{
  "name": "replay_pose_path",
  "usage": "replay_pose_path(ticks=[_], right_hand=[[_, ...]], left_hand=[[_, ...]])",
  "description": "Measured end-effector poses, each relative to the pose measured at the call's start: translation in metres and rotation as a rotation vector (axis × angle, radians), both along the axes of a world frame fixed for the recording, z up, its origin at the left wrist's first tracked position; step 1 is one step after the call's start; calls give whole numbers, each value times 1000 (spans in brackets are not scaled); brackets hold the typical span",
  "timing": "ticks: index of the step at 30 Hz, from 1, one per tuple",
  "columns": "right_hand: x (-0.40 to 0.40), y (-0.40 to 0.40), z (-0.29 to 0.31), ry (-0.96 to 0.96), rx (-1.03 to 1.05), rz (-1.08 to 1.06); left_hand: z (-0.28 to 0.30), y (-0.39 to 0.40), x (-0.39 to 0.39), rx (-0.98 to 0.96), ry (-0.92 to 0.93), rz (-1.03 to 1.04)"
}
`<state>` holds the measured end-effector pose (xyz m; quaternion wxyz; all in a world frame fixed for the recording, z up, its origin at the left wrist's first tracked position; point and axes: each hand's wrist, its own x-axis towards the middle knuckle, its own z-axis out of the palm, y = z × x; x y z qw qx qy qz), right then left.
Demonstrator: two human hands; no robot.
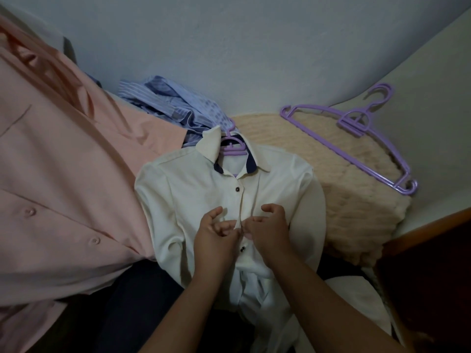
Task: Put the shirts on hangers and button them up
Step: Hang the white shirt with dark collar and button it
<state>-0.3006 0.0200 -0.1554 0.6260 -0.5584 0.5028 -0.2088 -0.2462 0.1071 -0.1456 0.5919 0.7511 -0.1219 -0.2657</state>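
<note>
Two hands meet at the front placket of a white shirt (193, 197), which lies flat on a purple hanger (232, 149) whose hook pokes out past the collar. The left hand (216, 240) pinches the placket edge between thumb and forefinger, its other fingers curled loosely above the cloth. The right hand (270, 230) pinches the opposite edge, touching the left at the fingertips. One dark button (237, 189) sits fastened above the hands, and another dark button (243, 248) shows just below them. Left of the left hand spreads a pink shirt (63, 174). Beyond both hands lies a crumpled blue striped shirt (173, 105). Right of the right hand, well apart, a spare purple hanger (356, 138) rests on a cream knitted blanket (356, 212).
</note>
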Motion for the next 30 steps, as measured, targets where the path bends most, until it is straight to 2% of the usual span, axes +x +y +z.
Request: replay_pose_path(ticks=[8,14,17,22,30], right_hand=[[-5,-5,-9,-78,-16,74],[-6,0,-18,-40,-166,100],[-9,2,-17,-23,-204,107],[-10,4,-11,-48,-137,119],[-10,4,-13,-43,-227,89]], left_hand=[[-20,3,7,-36,103,-60],[-28,6,14,-108,261,-19],[-31,6,13,-150,279,-20],[-34,2,13,-203,293,-39],[-35,1,15,-154,276,-70]])
